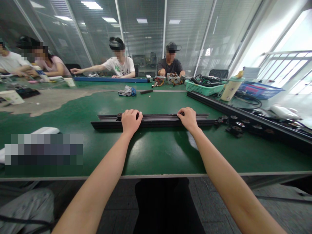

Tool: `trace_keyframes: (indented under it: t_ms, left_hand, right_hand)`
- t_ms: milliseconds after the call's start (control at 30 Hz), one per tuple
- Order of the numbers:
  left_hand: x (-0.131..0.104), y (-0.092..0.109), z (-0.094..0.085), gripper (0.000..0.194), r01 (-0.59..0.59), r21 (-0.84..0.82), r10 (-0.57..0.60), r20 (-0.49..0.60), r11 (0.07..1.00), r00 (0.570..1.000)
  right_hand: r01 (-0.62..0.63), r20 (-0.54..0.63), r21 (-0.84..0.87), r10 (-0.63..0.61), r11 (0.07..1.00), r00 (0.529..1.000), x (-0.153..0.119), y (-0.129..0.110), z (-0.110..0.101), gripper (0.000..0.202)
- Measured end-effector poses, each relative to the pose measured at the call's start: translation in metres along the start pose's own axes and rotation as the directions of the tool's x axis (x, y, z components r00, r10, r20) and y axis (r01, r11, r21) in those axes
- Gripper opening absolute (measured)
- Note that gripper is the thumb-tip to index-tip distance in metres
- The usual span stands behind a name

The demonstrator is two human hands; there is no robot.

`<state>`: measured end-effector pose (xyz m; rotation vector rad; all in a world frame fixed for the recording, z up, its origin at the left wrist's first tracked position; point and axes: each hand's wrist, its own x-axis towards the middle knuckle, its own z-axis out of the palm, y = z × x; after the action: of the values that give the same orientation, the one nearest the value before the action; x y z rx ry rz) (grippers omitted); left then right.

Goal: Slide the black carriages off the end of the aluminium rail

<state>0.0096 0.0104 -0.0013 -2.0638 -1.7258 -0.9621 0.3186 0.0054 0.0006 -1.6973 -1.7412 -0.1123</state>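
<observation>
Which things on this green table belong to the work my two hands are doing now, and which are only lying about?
In the work:
- black rail, under both hands
- perhaps the small black parts by its right end

Seemingly just lying about:
- crumpled grey-blue cloth
- green basket
- blue basket
- pale yellow bottle

This looks like an assembly or repair workshop set up in an office-like room. People sit around a large green worktop [161, 152] strewn with long black metal rails [156, 123], small black parts [235, 129], silver metal boxes with coloured wires [173, 78] and a mint-green plastic basket [204, 87] of cables along its far edge. Behind stand glass partition walls with pale blinds [146, 35], reflecting ceiling lights.
</observation>
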Motion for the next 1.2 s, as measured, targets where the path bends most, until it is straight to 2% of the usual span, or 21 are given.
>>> trace_keyframes:
  t_ms: [633,1200]
  left_hand:
    - [0.0,0.002,-0.003,0.032,0.014,-0.014,-0.013,0.014,1.0,1.0]
    - [0.0,0.004,-0.004,0.035,0.034,0.006,-0.034,0.041,0.999,0.999]
  right_hand:
    - [-0.04,-0.035,-0.017,0.039,0.999,0.999,-0.001,0.001,-0.004,0.024]
    - [-0.083,0.02,-0.093,0.086,0.992,0.996,-0.003,-0.005,-0.011,0.032]
